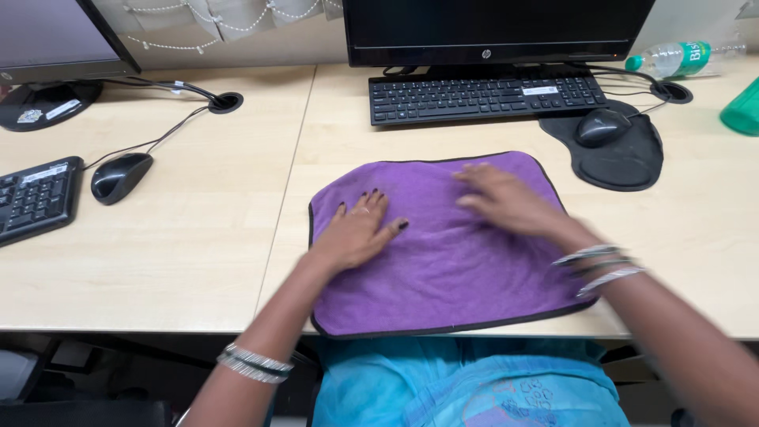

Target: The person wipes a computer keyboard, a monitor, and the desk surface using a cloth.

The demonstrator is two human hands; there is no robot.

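Note:
A purple cloth (451, 269) with a dark trimmed edge lies spread flat on the light wooden desk (198, 261), near the front edge. My left hand (357, 229) rests palm down on the cloth's left part, fingers spread. My right hand (506, 202) lies flat on the cloth's upper right part and looks blurred from motion. Neither hand grips anything. Both wrists wear silver bangles.
Behind the cloth sit a black keyboard (482, 96) and a monitor (494, 30). A black mouse (601, 125) rests on a mouse pad (624, 162) at the right. A plastic bottle (680, 57) lies far right. Another mouse (120, 175) and keyboard (35, 198) are at the left.

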